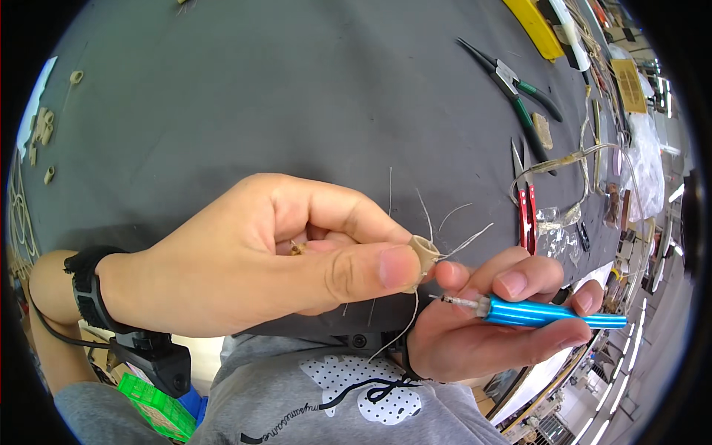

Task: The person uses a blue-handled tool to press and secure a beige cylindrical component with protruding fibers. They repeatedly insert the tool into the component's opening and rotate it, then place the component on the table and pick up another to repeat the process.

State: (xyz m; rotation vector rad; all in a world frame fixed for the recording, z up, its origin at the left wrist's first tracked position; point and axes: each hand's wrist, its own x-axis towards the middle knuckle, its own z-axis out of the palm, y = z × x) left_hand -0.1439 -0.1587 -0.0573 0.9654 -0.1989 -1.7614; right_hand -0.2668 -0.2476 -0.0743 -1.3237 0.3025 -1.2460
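My left hand (pixel 252 256) pinches a small beige tube (pixel 423 254) between thumb and fingers, with its hollow end showing. Several thin pale strands stick out around that end, and a longer strand (pixel 404 334) hangs down toward my shirt. Beside the tube, my right hand (pixel 475 345) is closed round a shiny blue pen-shaped tool (pixel 530 313). The tool's thin metal tip (pixel 458 301) points left toward the tube, apart from it. A right fingertip is close by the tube; whether it touches cannot be made out.
On the dark table (pixel 297 96) lie red-handled scissors (pixel 527 211) and green-handled long-nose pliers (pixel 512 85) at the right. Near them are a clear cord (pixel 567 158) and crumpled clear plastic (pixel 560 241). Several small beige pieces (pixel 46 126) lie far left. A green crate (pixel 156 404) stands below.
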